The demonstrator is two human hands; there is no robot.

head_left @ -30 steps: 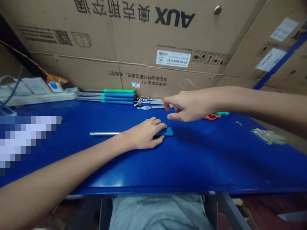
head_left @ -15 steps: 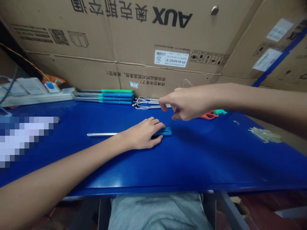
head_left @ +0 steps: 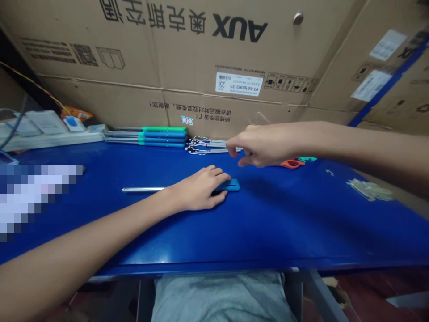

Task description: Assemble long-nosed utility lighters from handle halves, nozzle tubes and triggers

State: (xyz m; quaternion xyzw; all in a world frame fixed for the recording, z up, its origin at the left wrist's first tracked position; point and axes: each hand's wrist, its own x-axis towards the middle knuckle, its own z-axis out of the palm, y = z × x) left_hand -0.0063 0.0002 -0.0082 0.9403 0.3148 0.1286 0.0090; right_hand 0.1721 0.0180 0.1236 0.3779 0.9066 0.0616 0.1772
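My left hand [head_left: 204, 188] lies over a blue-handled tool with a silver rod [head_left: 144, 189], which rests flat on the blue tabletop. Its fingers and thumb close around the blue handle, and the slotted handle end shows past the fingertips. To the right and above that end hovers my right hand [head_left: 259, 145], apart from the tool. The fingers there are bent in a pinch; a faint thin line and a hint of purple show near the thumb, too small to name.
Behind lie stacked blue and green-handled rods [head_left: 162, 137] and thin silver pieces with white cords [head_left: 209, 145]. Orange scissors [head_left: 291, 164] and pale strips [head_left: 370, 190] are on the right. A power strip [head_left: 56, 136] stands left, and a cardboard wall [head_left: 134, 96] closes the back.
My right hand has shifted slightly right, away from the handle end. The thin line that reached down to the handle no longer shows there. My left hand keeps its hold.
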